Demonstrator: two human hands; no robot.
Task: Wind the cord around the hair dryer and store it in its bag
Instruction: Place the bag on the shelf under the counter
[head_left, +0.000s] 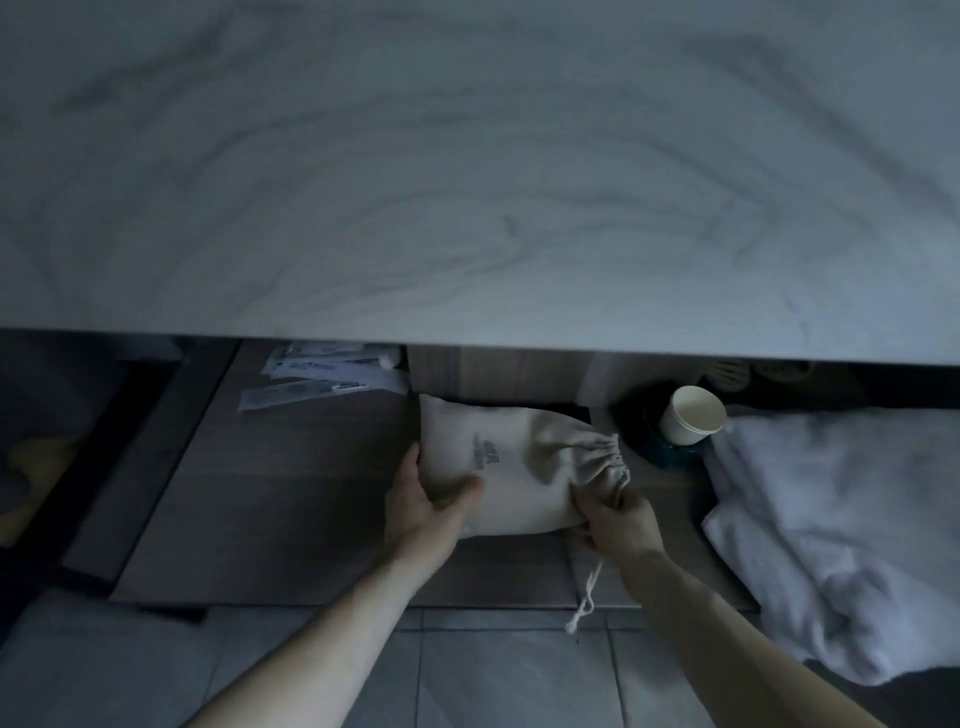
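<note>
Bag (524, 467), cinched shut, lay on the wooden shelf (291, 499) under the marble counter (467, 182). My left hand (423, 501) cupped its closed end; my right hand (615, 522) pinched the gathered neck, drawstring (587, 603) dangling.

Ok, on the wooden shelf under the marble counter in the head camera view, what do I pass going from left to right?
Sachet packets → left hand → cloth drawstring bag → right hand pinching the bag's gathered neck → paper cup → white towels.
</note>
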